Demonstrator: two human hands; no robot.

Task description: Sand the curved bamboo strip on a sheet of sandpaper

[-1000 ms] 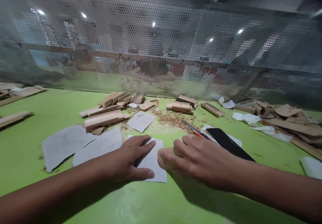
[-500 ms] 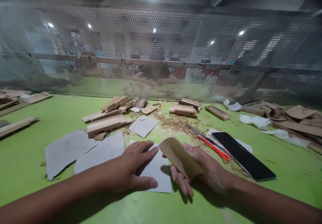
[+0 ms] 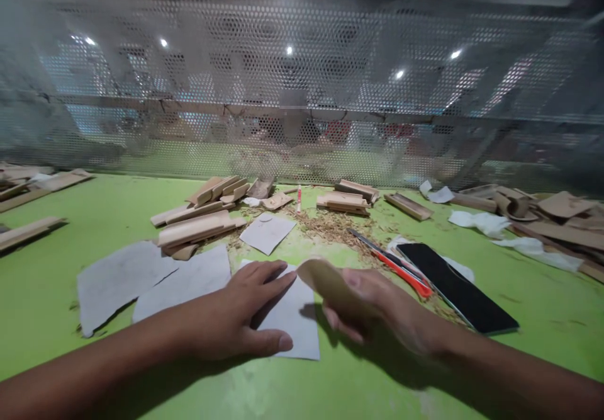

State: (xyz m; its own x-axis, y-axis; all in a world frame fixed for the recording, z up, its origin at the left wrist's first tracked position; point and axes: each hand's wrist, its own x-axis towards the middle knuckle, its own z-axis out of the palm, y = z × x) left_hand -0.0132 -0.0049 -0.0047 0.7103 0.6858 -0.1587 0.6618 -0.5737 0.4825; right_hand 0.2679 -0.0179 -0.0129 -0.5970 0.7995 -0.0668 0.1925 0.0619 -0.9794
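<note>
My left hand (image 3: 252, 310) lies flat with its fingers spread on a white sheet of paper (image 3: 297, 325) and holds nothing. The tip of its index finger is close to a thin, curved, tan bark-like piece (image 3: 330, 284). My right hand (image 3: 384, 303) grips this piece at its near end, thumb on the upper side and fingers curled beneath. Part of the piece is hidden by the hand. To the right of that hand lies a red-handled utility knife (image 3: 401, 272) with its blade pointing away, beside a black phone (image 3: 455, 288).
Curved tan pieces (image 3: 198, 228) are piled at the back left, with more (image 3: 344, 201) at back centre. Shavings (image 3: 325, 225) litter the green table (image 3: 226, 385). White sheets (image 3: 123, 275) lie left, scraps (image 3: 566, 212) far right. A perforated metal screen (image 3: 292, 42) stands behind.
My right hand has turned the tan piece, so its face shows narrower and darker, and its fingers have curled further under. My left hand stays on the paper.
</note>
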